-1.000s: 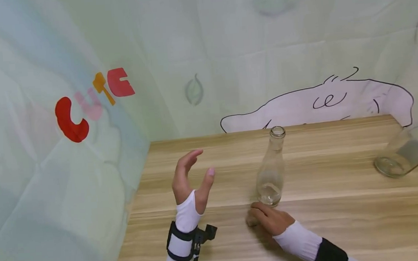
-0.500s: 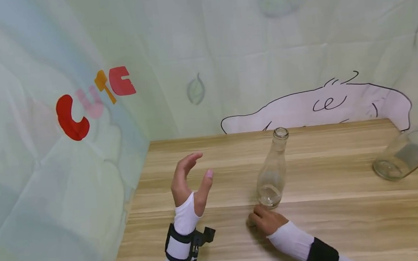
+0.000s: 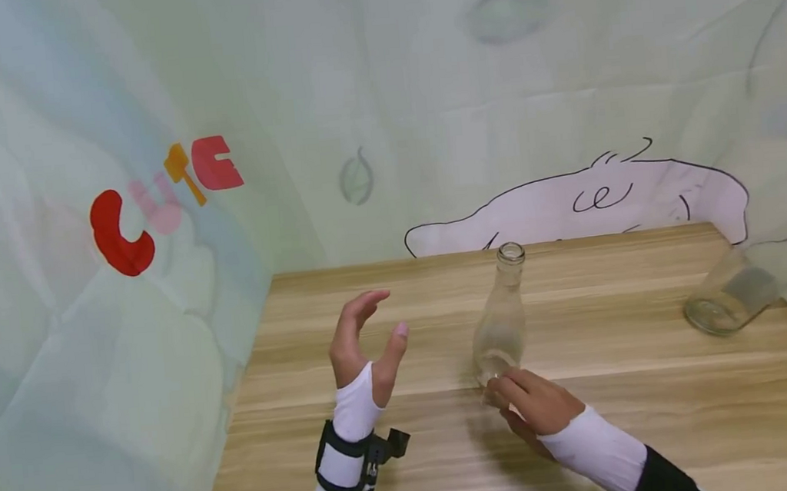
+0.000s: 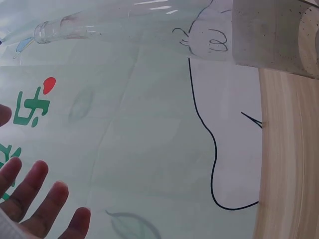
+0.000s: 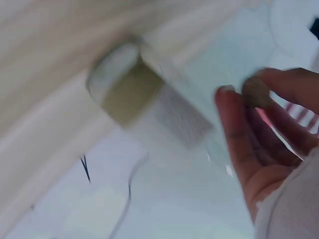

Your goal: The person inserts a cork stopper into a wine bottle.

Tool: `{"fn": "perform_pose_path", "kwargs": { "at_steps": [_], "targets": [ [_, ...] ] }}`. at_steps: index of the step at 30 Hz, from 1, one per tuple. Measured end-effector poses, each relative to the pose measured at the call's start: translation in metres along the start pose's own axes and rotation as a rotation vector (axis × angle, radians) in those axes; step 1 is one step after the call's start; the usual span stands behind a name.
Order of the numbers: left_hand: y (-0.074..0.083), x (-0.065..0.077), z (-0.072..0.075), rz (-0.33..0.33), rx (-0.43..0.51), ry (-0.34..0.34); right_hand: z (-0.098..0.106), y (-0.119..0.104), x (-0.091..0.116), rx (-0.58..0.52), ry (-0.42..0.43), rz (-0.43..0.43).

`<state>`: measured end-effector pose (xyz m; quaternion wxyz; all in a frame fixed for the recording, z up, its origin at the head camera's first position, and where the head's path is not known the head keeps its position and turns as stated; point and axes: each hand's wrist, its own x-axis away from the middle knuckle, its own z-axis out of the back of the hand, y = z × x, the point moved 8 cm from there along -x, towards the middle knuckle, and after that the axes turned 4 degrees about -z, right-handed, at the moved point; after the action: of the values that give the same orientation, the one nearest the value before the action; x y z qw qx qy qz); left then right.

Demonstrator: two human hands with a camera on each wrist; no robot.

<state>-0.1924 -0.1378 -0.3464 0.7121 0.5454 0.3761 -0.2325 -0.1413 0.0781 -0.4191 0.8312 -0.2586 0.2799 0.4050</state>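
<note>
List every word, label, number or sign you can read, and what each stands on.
"CUTE": coloured letters on the fabric backdrop.
Green characters on the backdrop, left wrist view: sideways, partly hidden; I cannot read them.
Grey patch on the far-right bottle: no text legible.

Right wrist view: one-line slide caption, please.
The right hand pinches a small brown object, with a blurred glass bottle on a wooden table in the background.
</note>
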Motion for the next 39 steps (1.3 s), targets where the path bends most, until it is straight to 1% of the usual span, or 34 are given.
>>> {"fn": "perform_pose_path", "kwargs": {
  "at_steps": [3,6,10,13,14,16,17,19,21,27,35,39],
  "targets": [
    [-0.017,0.006,-0.009,0.005,0.031,-0.016,0.036,-0.005,-0.014,-0.036,0.074,0.011],
    [-0.015,0.005,-0.021,0.000,0.061,-0.023,0.076,-0.013,-0.034,-0.034,0.179,0.040],
    [-0.008,0.001,-0.041,-0.007,0.099,-0.047,0.125,-0.020,-0.060,0.031,0.319,0.078],
    [-0.004,-0.002,-0.053,-0.009,0.123,-0.068,0.150,-0.018,-0.077,0.060,0.429,0.077],
    [-0.003,-0.002,-0.056,-0.012,0.132,-0.073,0.157,-0.015,-0.082,0.048,0.460,0.066],
    [-0.002,-0.002,-0.062,-0.023,0.146,-0.079,0.168,-0.009,-0.092,0.028,0.501,0.028],
    [-0.001,-0.002,-0.063,-0.026,0.151,-0.079,0.171,-0.005,-0.096,0.015,0.506,0.006],
    [-0.001,-0.001,-0.066,-0.034,0.157,-0.080,0.176,0.003,-0.106,-0.019,0.505,-0.027],
    [0.000,0.000,-0.069,-0.034,0.154,-0.087,0.178,0.009,-0.116,-0.034,0.491,-0.041],
    [0.001,0.001,-0.078,-0.016,0.159,-0.119,0.176,0.023,-0.139,-0.086,0.398,-0.001],
    [0.001,-0.001,-0.097,-0.031,0.174,-0.149,0.165,0.024,-0.152,-0.091,0.237,0.054],
    [0.002,-0.001,-0.102,-0.034,0.179,-0.154,0.157,0.023,-0.154,-0.064,0.170,0.072]
  ]
}}
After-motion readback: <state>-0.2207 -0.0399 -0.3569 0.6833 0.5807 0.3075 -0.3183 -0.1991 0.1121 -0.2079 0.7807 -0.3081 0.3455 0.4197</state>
